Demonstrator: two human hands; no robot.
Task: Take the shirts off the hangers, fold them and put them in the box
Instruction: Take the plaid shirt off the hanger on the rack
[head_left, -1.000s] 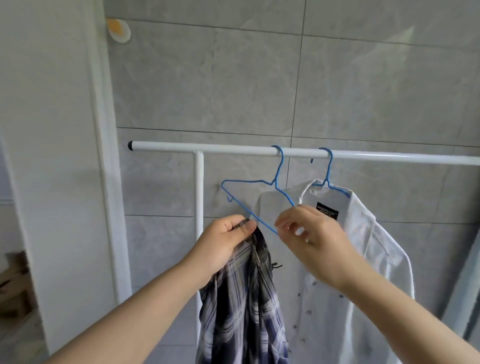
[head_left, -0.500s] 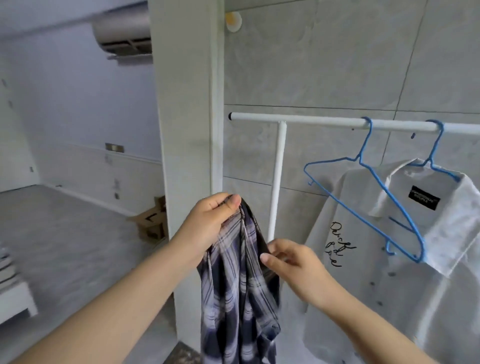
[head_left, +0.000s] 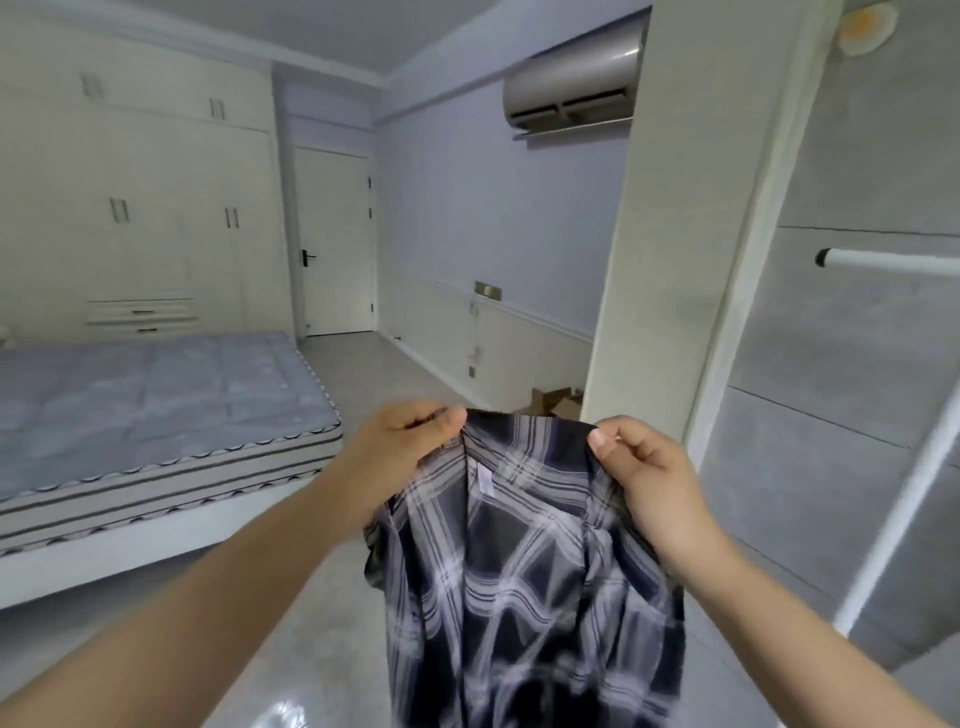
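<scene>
Centrally, near: plaid shirt (head_left: 524, 582), dark blue and white, off its hanger, hanging in the air over the grey floor (head_left: 311, 649). Left hand (head_left: 402, 441) pinches the collar's left end; right hand (head_left: 641, 467) pinches its right end, thumb on top. Far left: bed (head_left: 156, 415) with pale blue mattress, wardrobe (head_left: 140, 208) behind. Far centre: white door (head_left: 335, 244), cardboard box (head_left: 556, 402) on the floor beside the pillar (head_left: 675, 234). Right: end of white rail (head_left: 883, 258).

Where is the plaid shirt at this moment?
In the head view the plaid shirt hangs low in the centre, off any hanger, held up at its collar between the left hand and the right hand, right of the bed.
</scene>
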